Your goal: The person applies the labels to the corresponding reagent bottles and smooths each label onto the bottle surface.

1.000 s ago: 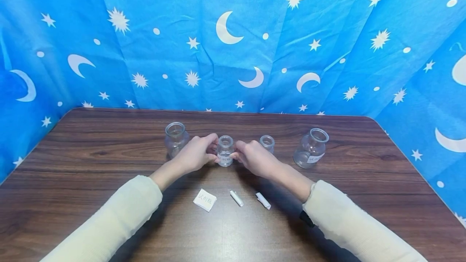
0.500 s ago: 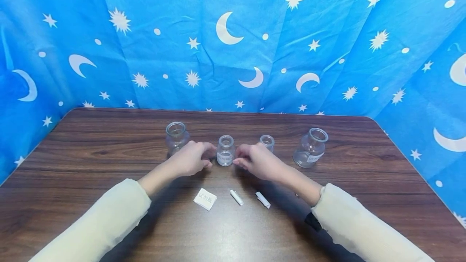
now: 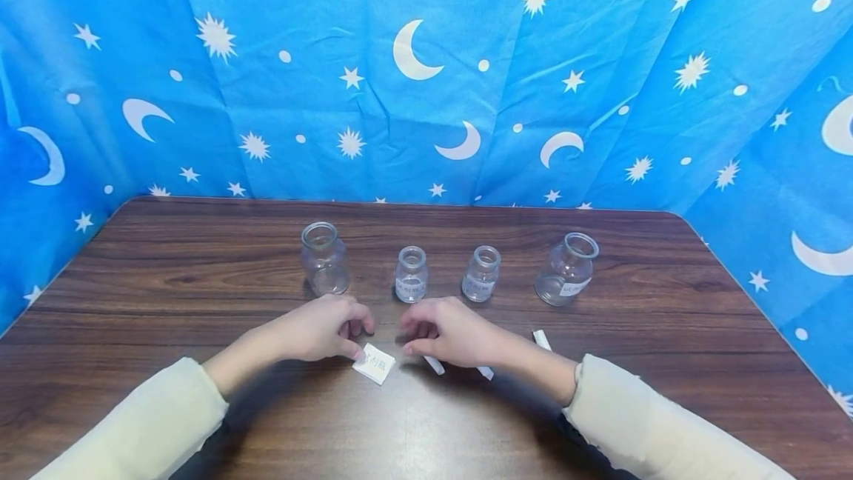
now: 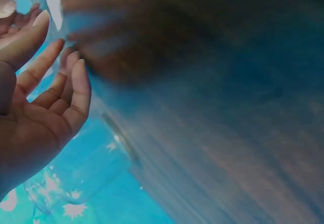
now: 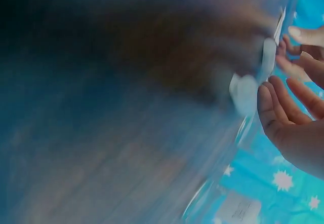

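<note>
In the head view my left hand (image 3: 326, 328) hovers with loosely bent fingers at a flat white paper label (image 3: 375, 366) bearing handwriting. Its thumb tip overlaps the label's upper left corner. To the right, my right hand (image 3: 455, 333) has its fingers curved and nothing between them. Beneath it, a rolled white paper slip (image 3: 436, 366) is partly hidden, as is another rolled slip (image 3: 486, 373). The left wrist view shows the left fingers (image 4: 78, 89) spread apart, holding nothing. Behind the hands stand two small glass jars, a left one (image 3: 412, 274) and a right one (image 3: 481, 274), both labelled.
A larger glass jar (image 3: 324, 258) without a visible label stands at the left, and a labelled large jar (image 3: 568, 270) at the right. One more white slip (image 3: 543, 339) lies beyond the right forearm. A blue star-patterned cloth (image 3: 426, 110) hangs behind the wooden table (image 3: 200, 265).
Both hands have left the small labelled jar and come back toward the near side, over the papers. The right small jar and a third slip, hidden before, now show.
</note>
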Tool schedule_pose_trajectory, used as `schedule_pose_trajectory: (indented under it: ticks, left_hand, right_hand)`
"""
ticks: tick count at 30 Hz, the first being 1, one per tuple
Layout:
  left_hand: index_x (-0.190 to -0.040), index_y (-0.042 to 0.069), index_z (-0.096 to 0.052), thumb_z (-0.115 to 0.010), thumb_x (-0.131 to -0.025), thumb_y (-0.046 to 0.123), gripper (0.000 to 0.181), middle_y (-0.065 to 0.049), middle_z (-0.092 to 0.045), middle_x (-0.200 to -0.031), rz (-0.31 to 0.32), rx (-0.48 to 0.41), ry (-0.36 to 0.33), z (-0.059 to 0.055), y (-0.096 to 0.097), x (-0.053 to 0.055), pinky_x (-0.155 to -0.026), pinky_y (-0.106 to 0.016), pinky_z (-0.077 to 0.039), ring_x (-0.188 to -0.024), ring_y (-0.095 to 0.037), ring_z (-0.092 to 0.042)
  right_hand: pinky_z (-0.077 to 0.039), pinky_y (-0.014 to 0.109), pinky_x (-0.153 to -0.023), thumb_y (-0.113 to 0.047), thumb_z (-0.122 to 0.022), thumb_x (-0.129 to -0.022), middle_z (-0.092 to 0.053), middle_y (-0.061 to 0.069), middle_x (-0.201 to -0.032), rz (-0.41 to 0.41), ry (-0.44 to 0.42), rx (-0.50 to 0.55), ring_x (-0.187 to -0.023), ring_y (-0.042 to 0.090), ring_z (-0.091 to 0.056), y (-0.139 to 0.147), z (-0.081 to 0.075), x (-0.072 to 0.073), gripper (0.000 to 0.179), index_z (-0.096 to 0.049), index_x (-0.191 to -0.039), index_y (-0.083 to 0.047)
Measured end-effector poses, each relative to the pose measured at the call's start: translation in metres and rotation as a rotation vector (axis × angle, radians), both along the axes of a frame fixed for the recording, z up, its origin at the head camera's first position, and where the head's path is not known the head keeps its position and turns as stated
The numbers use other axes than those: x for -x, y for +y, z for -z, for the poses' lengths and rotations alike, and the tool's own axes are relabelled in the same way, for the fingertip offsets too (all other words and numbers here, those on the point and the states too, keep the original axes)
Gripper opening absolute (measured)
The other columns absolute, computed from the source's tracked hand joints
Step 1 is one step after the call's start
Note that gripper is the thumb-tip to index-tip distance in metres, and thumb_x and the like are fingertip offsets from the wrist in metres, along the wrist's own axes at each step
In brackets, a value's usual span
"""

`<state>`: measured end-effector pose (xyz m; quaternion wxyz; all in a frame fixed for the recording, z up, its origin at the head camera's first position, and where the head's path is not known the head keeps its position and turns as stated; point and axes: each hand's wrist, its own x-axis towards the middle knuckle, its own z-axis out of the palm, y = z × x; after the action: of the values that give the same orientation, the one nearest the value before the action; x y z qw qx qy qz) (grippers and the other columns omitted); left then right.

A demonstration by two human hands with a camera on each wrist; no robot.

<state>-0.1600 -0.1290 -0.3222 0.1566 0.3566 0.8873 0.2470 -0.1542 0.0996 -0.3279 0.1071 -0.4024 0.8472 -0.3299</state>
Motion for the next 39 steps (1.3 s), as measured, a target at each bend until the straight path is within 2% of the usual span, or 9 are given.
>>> schedule_pose_trajectory:
  ticks: [6,12,16,20,26,33,39]
  left_hand:
    - [-0.085,0.015,-0.058,-0.075,-0.072,0.015,0.022,0.006,-0.047,-0.076,0.013,0.0,0.038,0.007,0.002,-0.007,-0.058,-0.022,-0.038,-0.066,-0.008,-0.044]
    - [-0.077,0.017,-0.052,-0.073,-0.076,0.015,0.021,0.008,-0.045,-0.073,0.015,-0.01,0.068,0.01,0.002,-0.007,-0.057,-0.021,-0.037,-0.064,-0.005,-0.042]
    - [-0.074,0.017,-0.051,-0.07,-0.078,0.012,0.021,0.011,-0.045,-0.069,0.008,-0.048,0.068,0.013,0.0,-0.008,-0.056,-0.021,-0.036,-0.061,-0.003,-0.041]
    - [-0.073,0.016,-0.051,-0.069,-0.079,0.01,0.02,0.012,-0.045,-0.064,-0.005,-0.077,0.033,0.015,0.0,-0.008,-0.054,-0.021,-0.037,-0.059,-0.001,-0.04]
    - [-0.074,0.016,-0.051,-0.067,-0.081,0.011,0.018,0.013,-0.046,-0.065,-0.008,-0.096,-0.01,0.015,0.001,-0.009,-0.054,-0.021,-0.037,-0.059,-0.002,-0.041]
    - [-0.074,0.017,-0.051,-0.067,-0.081,0.013,0.018,0.013,-0.046,-0.064,-0.011,-0.097,-0.013,0.012,0.001,-0.01,-0.053,-0.021,-0.037,-0.058,-0.002,-0.041]
    - [-0.074,0.016,-0.051,-0.067,-0.08,0.009,0.018,0.013,-0.048,-0.065,-0.007,-0.14,-0.003,0.005,0.001,-0.011,-0.054,-0.021,-0.039,-0.059,-0.002,-0.043]
  right_hand:
    - [-0.045,0.018,-0.07,-0.013,-0.072,-0.076,-0.062,0.005,-0.088,-0.012,0.023,-0.044,-0.078,0.013,-0.056,-0.012,0.004,-0.01,0.024,-0.064,-0.096,-0.001]
    - [-0.041,0.016,-0.065,-0.014,-0.073,-0.075,-0.055,0.002,-0.083,0.005,0.036,-0.071,-0.074,0.012,-0.05,-0.016,0.007,-0.013,0.025,-0.065,-0.095,-0.002]
    - [-0.038,0.017,-0.063,-0.015,-0.073,-0.076,-0.049,0.0,-0.08,0.006,0.034,-0.098,-0.072,0.01,-0.046,-0.018,0.007,-0.014,0.024,-0.065,-0.096,-0.004]
    - [-0.036,0.017,-0.063,-0.014,-0.071,-0.077,-0.047,-0.001,-0.078,0.002,0.04,-0.107,-0.071,0.009,-0.044,-0.018,0.007,-0.014,0.018,-0.066,-0.093,-0.007]
    - [-0.035,0.016,-0.061,-0.013,-0.07,-0.078,-0.047,-0.001,-0.076,-0.008,0.068,-0.083,-0.069,0.01,-0.044,-0.018,0.008,-0.014,0.008,-0.065,-0.083,-0.01]
    - [-0.036,0.015,-0.06,-0.01,-0.07,-0.077,-0.049,0.0,-0.075,-0.018,0.07,-0.051,-0.068,0.009,-0.045,-0.019,0.008,-0.014,0.005,-0.066,-0.079,-0.009]
    - [-0.042,0.016,-0.063,-0.003,-0.068,-0.077,-0.057,-0.003,-0.076,-0.014,0.038,-0.002,-0.068,0.003,-0.049,-0.017,0.004,-0.01,0.004,-0.066,-0.078,-0.007]
